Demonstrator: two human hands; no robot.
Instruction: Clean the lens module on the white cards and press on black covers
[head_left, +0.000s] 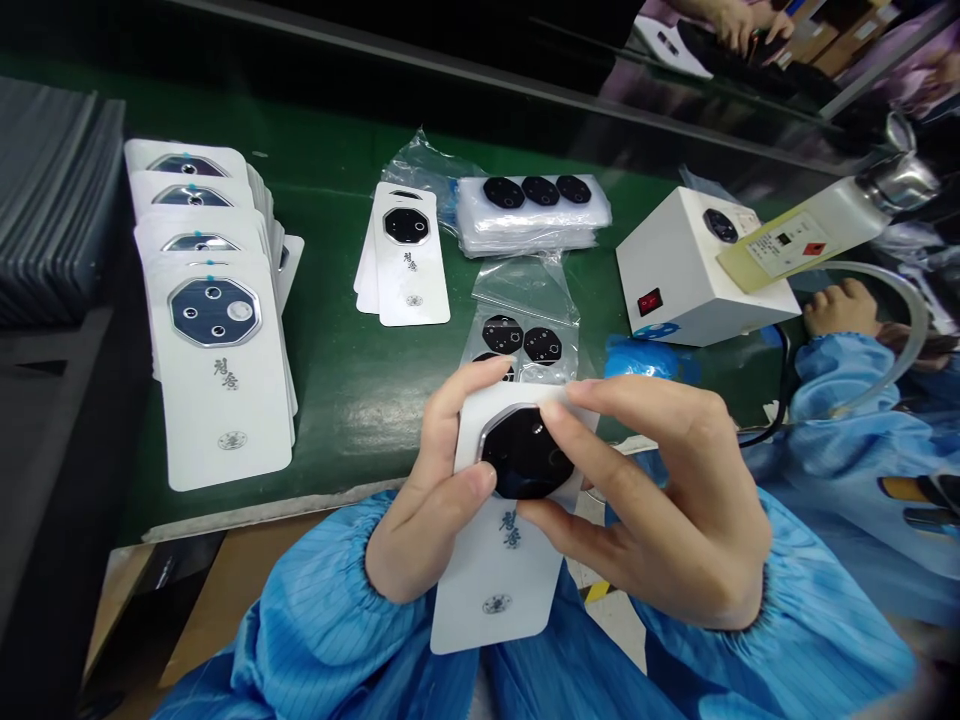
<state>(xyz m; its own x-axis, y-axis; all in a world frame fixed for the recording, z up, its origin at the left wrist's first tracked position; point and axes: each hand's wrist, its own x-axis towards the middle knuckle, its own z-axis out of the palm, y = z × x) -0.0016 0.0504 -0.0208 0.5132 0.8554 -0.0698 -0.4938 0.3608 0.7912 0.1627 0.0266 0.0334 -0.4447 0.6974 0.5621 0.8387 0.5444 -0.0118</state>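
Note:
A white phone back cover (499, 570) with an octagonal camera opening is held over my lap. My left hand (427, 490) grips its left edge, thumb at the opening. My right hand (660, 500) pinches a black octagonal lens piece (525, 455) that sits in the opening. Just beyond, on the green belt (352, 360), lies a clear film sheet (525, 340) carrying more black lens pieces.
A fanned stack of white covers (221, 360) lies at the left, a smaller stack (409, 260) at the middle, and bagged lens sheets (536, 215) behind. A white box with a red switch (694, 280) stands at the right. Another person's hand (840, 305) rests beyond it. Dark trays (52, 200) sit far left.

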